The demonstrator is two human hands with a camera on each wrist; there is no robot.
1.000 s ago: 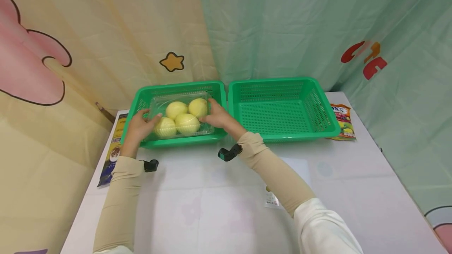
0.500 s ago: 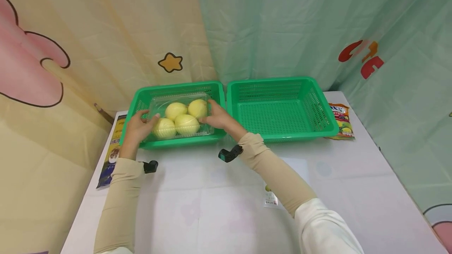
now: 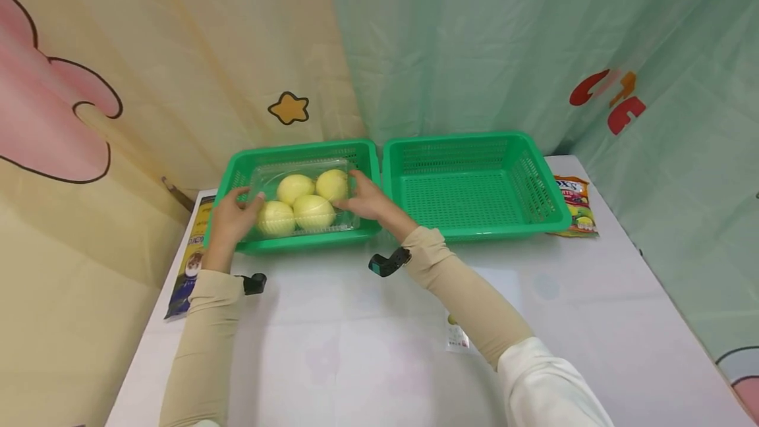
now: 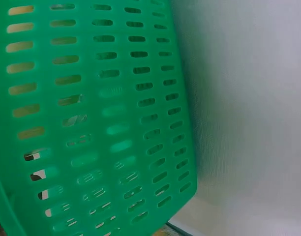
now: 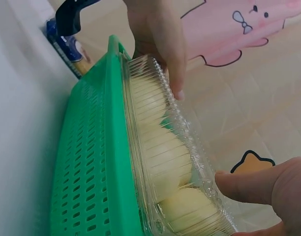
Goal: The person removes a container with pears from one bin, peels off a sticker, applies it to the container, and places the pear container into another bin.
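Observation:
A clear plastic clamshell box point(image 3: 305, 165) holding several round pale-yellow fruits point(image 3: 314, 211) is inside the left green basket point(image 3: 296, 242). My left hand point(image 3: 234, 219) grips the box's left end, thumb over the top edge. At the opposite end my right hand point(image 3: 367, 199) grips the box between thumb and fingers. The right wrist view shows the ribbed box point(image 5: 165, 147) level with the basket rim, with my right thumb point(image 5: 254, 184) on its lid edge. Basket wall point(image 4: 91, 113) fills most of the left wrist view, hiding my left hand's grip.
A second green basket point(image 3: 462, 199) stands close on the right. A colourful snack bag point(image 3: 576, 206) lies beyond it, and a yellow-and-blue packet point(image 3: 188, 269) lies left of the first basket. A printed sheet point(image 3: 501, 282) is partly under my right forearm. Curtains hang behind.

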